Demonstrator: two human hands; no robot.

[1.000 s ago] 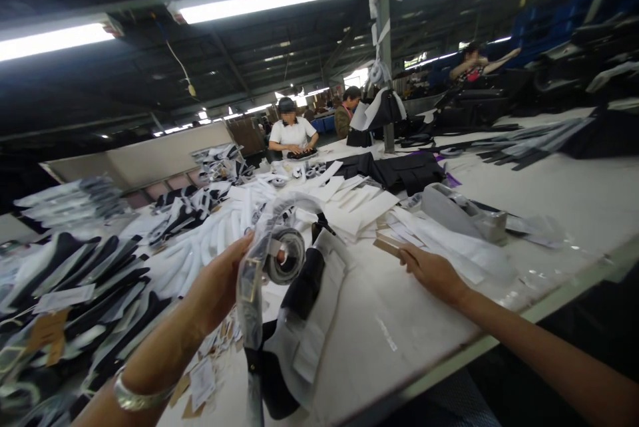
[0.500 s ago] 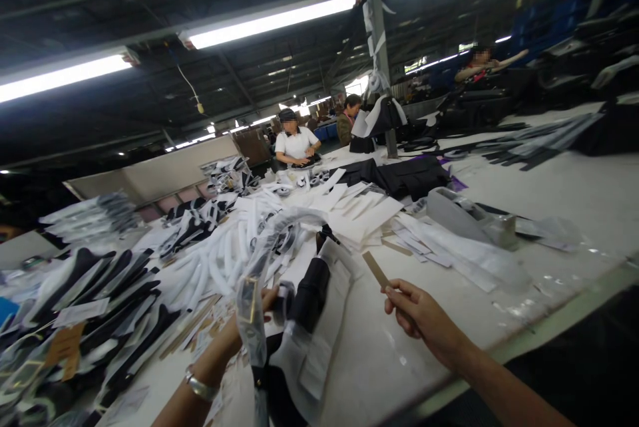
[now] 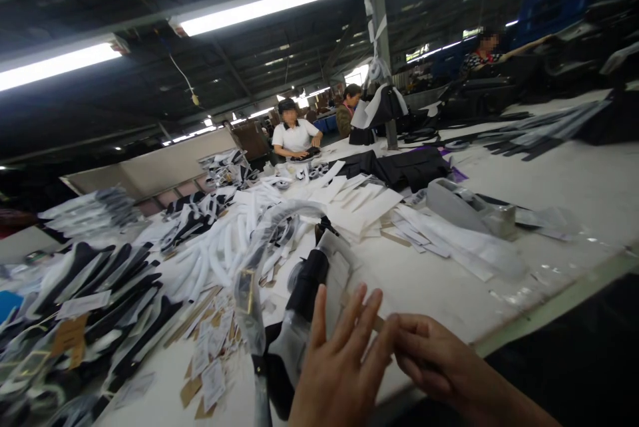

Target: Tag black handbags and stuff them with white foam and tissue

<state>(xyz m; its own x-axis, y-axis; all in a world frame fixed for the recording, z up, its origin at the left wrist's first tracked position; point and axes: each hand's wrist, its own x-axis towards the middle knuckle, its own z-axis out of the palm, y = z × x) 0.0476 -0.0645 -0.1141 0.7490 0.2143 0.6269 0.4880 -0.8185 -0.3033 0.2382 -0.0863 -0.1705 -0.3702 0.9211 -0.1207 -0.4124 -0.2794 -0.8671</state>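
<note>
My left hand [image 3: 339, 364] is raised low in the middle of the view, fingers spread and holding nothing, its fingertips touching my right hand [image 3: 432, 364]. My right hand is pinched shut on a thin brown card strip, of which only a sliver shows between the two hands. Just beyond them a black garment wrapped in white paper [image 3: 309, 281] lies on the white table [image 3: 434, 281]. A clear plastic bag with a gold label [image 3: 246, 294] arches up beside it.
Bagged black-and-white pieces [image 3: 100, 307] are heaped at left, with loose paper tags [image 3: 210, 360] near them. White sheets [image 3: 359, 204] and a grey tape dispenser [image 3: 469, 207] lie further back. Other people [image 3: 294, 134] work at the far end. The table edge [image 3: 549, 310] runs at right.
My left hand let go of the plastic bag and the tape roll and came across to my right hand. My right hand drew back from the table with the brown strip.
</note>
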